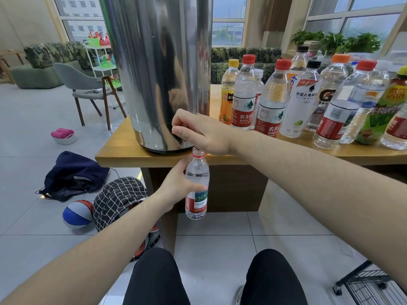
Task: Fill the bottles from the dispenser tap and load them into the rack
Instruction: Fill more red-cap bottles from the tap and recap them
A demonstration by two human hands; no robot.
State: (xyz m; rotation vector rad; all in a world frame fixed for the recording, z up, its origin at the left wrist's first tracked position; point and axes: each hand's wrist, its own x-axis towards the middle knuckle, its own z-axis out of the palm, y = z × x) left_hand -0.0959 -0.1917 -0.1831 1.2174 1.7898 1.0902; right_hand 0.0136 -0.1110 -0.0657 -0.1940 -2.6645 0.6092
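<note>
A tall steel dispenser (158,69) stands on the left end of a wooden table (123,156). My left hand (176,187) grips a clear uncapped bottle with a red label (197,188), upright, its mouth right below the tap at the table's front edge. My right hand (198,133) covers the tap at the dispenser's base, fingers curled on it; the tap itself is mostly hidden. Water reaches into the bottle's upper half. A black wire rack (372,285) on castors shows at the bottom right.
Several capped bottles (273,97) crowd the table to the right of the dispenser. On the floor at left lie a dark bag (72,175), a checked bag (119,199) and a ball (77,213). A chair (88,89) stands behind. My knees are at the bottom.
</note>
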